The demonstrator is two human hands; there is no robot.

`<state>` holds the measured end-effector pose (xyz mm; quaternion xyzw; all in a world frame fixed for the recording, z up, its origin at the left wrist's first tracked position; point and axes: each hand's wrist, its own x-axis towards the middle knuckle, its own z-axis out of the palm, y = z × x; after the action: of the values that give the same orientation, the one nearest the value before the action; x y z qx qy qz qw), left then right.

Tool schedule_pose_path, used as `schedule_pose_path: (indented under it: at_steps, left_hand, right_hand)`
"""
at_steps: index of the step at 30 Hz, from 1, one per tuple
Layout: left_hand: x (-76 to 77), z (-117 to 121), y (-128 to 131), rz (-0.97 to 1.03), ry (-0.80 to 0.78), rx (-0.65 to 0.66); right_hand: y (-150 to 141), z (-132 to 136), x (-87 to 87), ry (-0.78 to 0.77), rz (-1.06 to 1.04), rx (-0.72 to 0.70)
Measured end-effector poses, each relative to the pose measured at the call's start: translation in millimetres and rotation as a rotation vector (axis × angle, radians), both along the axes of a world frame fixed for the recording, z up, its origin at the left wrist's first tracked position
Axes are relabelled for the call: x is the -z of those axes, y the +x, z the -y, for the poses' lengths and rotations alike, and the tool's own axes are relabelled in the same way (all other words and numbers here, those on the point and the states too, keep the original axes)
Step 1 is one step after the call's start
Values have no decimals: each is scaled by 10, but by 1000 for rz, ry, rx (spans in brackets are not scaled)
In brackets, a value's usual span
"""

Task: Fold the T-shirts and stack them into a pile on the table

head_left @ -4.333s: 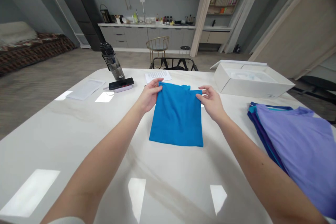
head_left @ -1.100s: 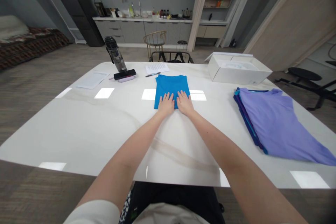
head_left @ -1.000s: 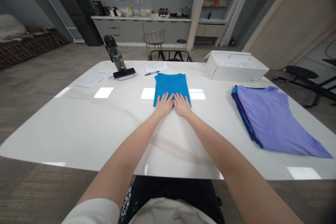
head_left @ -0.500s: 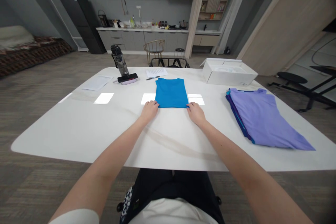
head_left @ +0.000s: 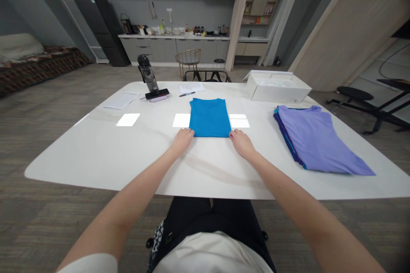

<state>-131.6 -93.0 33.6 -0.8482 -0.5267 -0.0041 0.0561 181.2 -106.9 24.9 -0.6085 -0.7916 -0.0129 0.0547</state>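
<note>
A blue T-shirt [head_left: 209,117], folded into a neat rectangle, lies flat on the white table [head_left: 205,162] in front of me. My left hand [head_left: 183,138] pinches its near left corner, fingers closed at the edge. At the near right corner, my right hand [head_left: 241,141] grips the cloth the same way. The fold along the near edge runs straight between both hands. To the right lies a stack of shirts with a lavender T-shirt [head_left: 315,138] on top, one part trailing toward the right; darker blue and purple cloth shows beneath it.
Behind the stack stands an open white box [head_left: 277,88]. At the back lie a printed sheet [head_left: 191,87] and a pen [head_left: 187,94]. On the left are a clear bottle [head_left: 147,74], a black phone-like slab [head_left: 157,93] and white paper [head_left: 121,100]. A dark chair [head_left: 206,76] stands beyond the table.
From lying flat on the shirt's near part, my hands have parted to its two near corners and gripped them. Within the last half second the shirt has slid slightly toward me.
</note>
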Motion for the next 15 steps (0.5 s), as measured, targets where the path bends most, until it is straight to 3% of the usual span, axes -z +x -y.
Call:
schedule_pose_path:
  at_steps: [9, 15]
  left_hand:
    - [150, 1043, 1, 203, -80, -19]
    - [275, 1266, -15, 408, -64, -69]
  right_hand:
    - [186, 992, 156, 68, -219, -28]
    - [239, 1187, 183, 61, -464, 4]
